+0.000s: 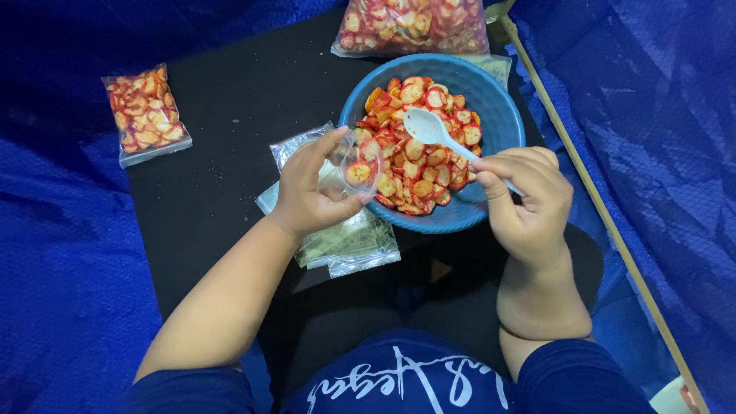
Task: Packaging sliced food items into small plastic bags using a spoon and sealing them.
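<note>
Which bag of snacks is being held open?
The small clear bag in the left hand, by the blue bowl. The other filled bags lie sealed.

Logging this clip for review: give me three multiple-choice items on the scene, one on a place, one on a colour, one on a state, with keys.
1. Where does the small sealed bag of chips lie?
A. in the bowl
B. far left on the black mat
C. on the lap

2. What colour is the bowl?
A. blue
B. white
C. green

3. What state is the spoon in?
A. heaped with chips
B. lying on the mat
C. empty, held over the chips

Key: 1 B, the sealed bag lies far left on the mat; 2 A, the bowl is blue; 3 C, the right hand holds the bare spoon above the chips.
</note>
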